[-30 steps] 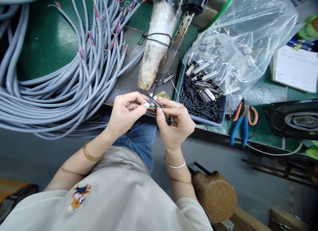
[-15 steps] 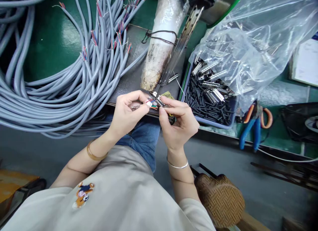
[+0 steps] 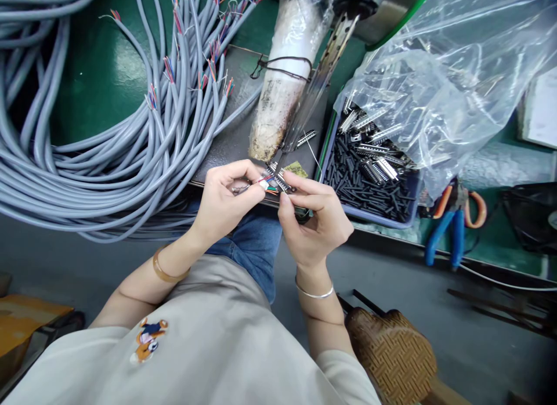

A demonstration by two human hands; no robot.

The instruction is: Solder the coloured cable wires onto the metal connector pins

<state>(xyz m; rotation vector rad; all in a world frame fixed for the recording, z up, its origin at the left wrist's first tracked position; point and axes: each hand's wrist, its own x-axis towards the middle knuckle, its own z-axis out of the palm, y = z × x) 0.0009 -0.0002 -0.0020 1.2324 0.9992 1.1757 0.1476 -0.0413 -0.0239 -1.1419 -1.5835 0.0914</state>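
Observation:
Close together at the bench edge, both hands work at one small metal multi-pin connector (image 3: 282, 183). My left hand (image 3: 230, 191) is closed, pinching thin coloured wires (image 3: 270, 190) beside the connector's pins. On the other side my right hand (image 3: 314, 216) is closed on the connector's end between thumb and fingers. A soldering iron (image 3: 319, 68) slants down from above, its dark tip at the connector; whether it touches a pin I cannot tell. A yellowish sponge (image 3: 296, 169) lies just beyond the right fingers. Another connector (image 3: 306, 138) rests on the dark mat (image 3: 241, 74).
Many grey cables (image 3: 143, 161) with stripped coloured ends cover the left. A plastic-wrapped white tube (image 3: 281, 86) stands beside the iron. Right of it, a blue bin (image 3: 407, 219) holds black sleeves and connectors, partly under a clear bag (image 3: 452, 91). Cutters (image 3: 452, 225) hang over the edge.
The view has shifted slightly, so the bench things appear a little farther right. Both hands keep their grips on wires and connector; the connector's pin row shows more plainly by the iron tip.

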